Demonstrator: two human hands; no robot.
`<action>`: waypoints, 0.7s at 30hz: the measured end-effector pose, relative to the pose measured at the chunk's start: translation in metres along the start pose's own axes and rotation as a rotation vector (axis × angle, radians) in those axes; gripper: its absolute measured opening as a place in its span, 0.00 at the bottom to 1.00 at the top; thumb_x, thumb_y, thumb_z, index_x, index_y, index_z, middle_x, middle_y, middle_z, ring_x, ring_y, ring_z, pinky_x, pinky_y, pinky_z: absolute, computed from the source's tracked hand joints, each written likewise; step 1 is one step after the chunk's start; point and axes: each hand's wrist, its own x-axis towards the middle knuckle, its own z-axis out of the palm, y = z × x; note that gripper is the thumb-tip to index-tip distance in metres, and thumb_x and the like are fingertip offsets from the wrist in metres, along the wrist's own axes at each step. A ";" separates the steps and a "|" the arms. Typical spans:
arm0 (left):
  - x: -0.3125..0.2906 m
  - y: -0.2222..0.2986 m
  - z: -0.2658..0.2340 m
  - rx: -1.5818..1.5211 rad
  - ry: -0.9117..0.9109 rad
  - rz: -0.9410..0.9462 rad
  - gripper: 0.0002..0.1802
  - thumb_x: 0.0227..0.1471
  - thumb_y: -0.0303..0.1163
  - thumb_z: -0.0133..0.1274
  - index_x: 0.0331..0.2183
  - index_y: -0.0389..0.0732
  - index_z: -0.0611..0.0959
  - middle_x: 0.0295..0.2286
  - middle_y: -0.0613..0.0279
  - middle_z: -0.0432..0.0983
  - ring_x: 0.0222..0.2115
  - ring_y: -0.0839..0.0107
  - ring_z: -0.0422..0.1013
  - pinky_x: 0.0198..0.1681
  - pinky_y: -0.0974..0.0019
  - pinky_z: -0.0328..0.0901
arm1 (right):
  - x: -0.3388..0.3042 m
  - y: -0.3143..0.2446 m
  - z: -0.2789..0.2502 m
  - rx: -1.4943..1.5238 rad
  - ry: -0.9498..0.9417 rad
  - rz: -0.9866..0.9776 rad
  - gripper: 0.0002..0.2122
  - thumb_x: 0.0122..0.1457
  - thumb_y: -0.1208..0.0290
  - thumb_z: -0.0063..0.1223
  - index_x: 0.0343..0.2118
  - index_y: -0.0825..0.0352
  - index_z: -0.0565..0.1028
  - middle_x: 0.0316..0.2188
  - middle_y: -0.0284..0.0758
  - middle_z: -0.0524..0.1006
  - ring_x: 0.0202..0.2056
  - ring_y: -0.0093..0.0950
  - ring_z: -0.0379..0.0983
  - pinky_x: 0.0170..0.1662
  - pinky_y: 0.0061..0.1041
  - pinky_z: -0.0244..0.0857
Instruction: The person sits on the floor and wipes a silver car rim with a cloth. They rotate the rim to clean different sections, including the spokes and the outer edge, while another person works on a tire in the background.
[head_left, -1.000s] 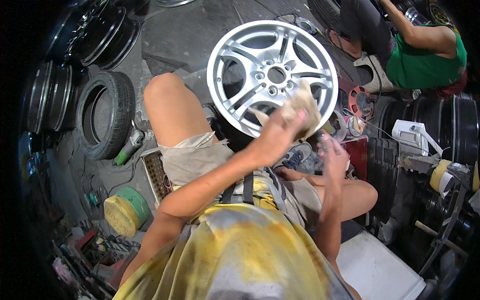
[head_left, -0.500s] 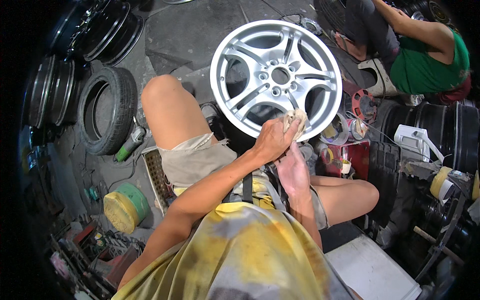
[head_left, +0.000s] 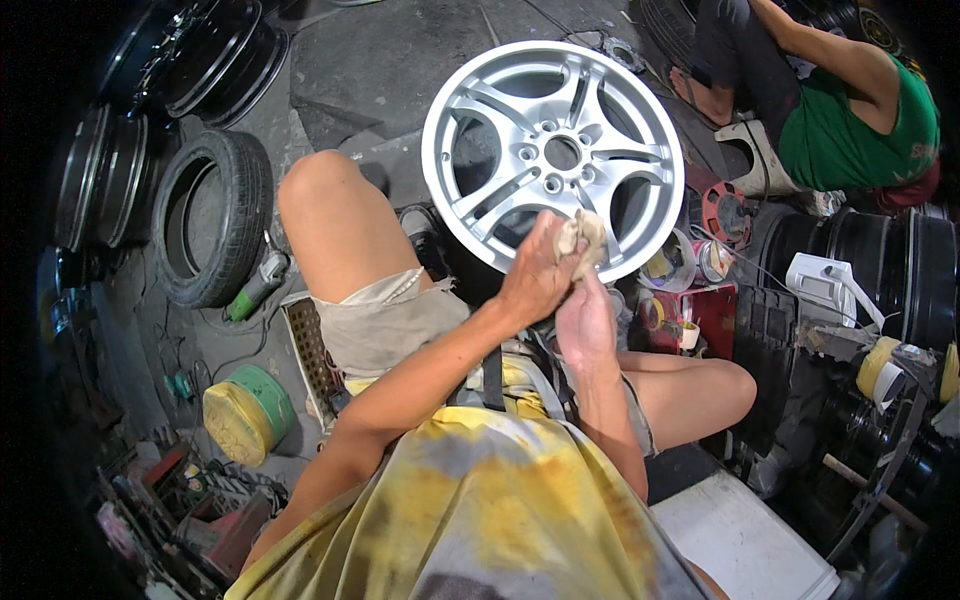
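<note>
A bunched cream-coloured rag (head_left: 583,238) is squeezed between my two hands, over the near rim of a silver alloy wheel (head_left: 650,225). My left hand (head_left: 537,268) grips the rag from the left, its fingers curled round the cloth. From below and to the right, my right hand (head_left: 586,318) holds the lower part of the bundle with its fingertips; some fingers are hidden. The wheel lies face up in front of my knees, its split spokes and centre hole showing.
At left lie a black tyre (head_left: 215,220), a green angle grinder (head_left: 258,287) and a yellow-green tub (head_left: 247,415). Dark rims (head_left: 105,180) are stacked beyond. A red box (head_left: 705,315) stands near my right knee. Another person in a green shirt (head_left: 860,130) sits far right.
The rag has shifted slightly up and left between my hands. My left hand has turned, and my right hand has closed in more on the cloth. The wheel stays put.
</note>
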 end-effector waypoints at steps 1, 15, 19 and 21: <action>0.004 -0.003 -0.004 0.042 0.033 0.044 0.17 0.63 0.37 0.50 0.46 0.33 0.77 0.40 0.41 0.70 0.40 0.43 0.70 0.43 0.50 0.67 | -0.001 0.004 -0.003 0.072 -0.038 0.091 0.22 0.71 0.63 0.45 0.64 0.68 0.64 0.60 0.31 0.69 0.61 0.27 0.61 0.64 0.33 0.52; 0.017 -0.043 -0.020 -0.219 0.058 -0.514 0.35 0.67 0.53 0.43 0.24 0.31 0.82 0.16 0.53 0.75 0.20 0.69 0.73 0.28 0.58 0.67 | -0.016 -0.008 -0.012 -0.160 -0.073 0.217 0.16 0.69 0.58 0.50 0.53 0.62 0.74 0.45 0.26 0.77 0.44 0.21 0.72 0.47 0.26 0.60; 0.023 -0.015 -0.035 -0.395 0.119 -0.530 0.36 0.71 0.56 0.31 0.38 0.36 0.84 0.25 0.62 0.81 0.24 0.72 0.76 0.32 0.66 0.71 | -0.010 -0.014 -0.014 -0.245 0.011 0.093 0.16 0.69 0.61 0.51 0.54 0.64 0.74 0.47 0.27 0.78 0.48 0.20 0.72 0.48 0.25 0.61; 0.014 -0.012 -0.018 -0.122 0.090 -0.157 0.30 0.69 0.50 0.39 0.38 0.31 0.82 0.25 0.53 0.80 0.24 0.63 0.76 0.32 0.63 0.69 | 0.000 0.001 -0.014 -0.284 0.096 0.087 0.15 0.69 0.63 0.50 0.54 0.64 0.74 0.51 0.30 0.77 0.54 0.20 0.69 0.50 0.24 0.60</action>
